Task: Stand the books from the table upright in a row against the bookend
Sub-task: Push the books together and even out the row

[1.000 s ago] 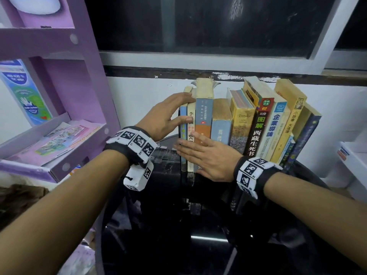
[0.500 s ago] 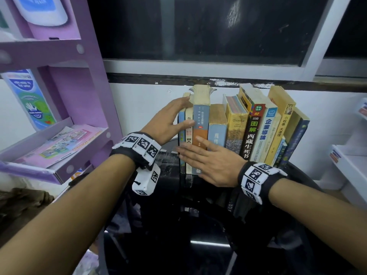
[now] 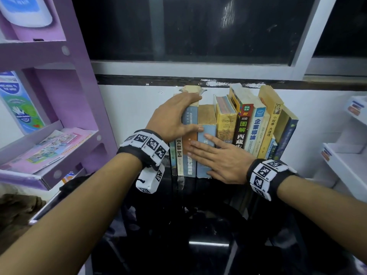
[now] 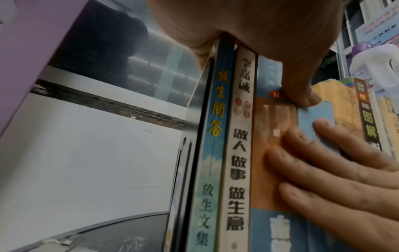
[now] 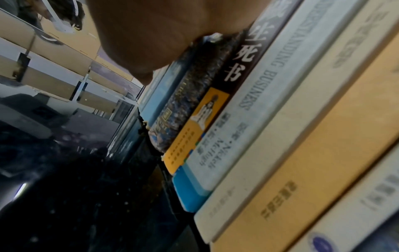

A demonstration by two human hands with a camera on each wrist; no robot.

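Head view: books (image 3: pixel 228 124) (upright) under hands (image 3: pixel 224 161).

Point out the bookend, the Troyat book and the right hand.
bookend (image 4: pixel 199 122), left wrist view, on its dark upright plate.
Troyat book (image 3: pixel 226 124), head view, on its yellow spine.
right hand (image 3: pixel 224 162), head view, on the back of the hand.

Room: dark window (image 3: pixel 198 26) in white frame; white wall (image 3: pixel 129 116) below; purple shelf unit (image 3: pixel 79 86) left; white shelving (image 3: pixel 341 161) right; glossy black bench (image 3: pixel 198 245).
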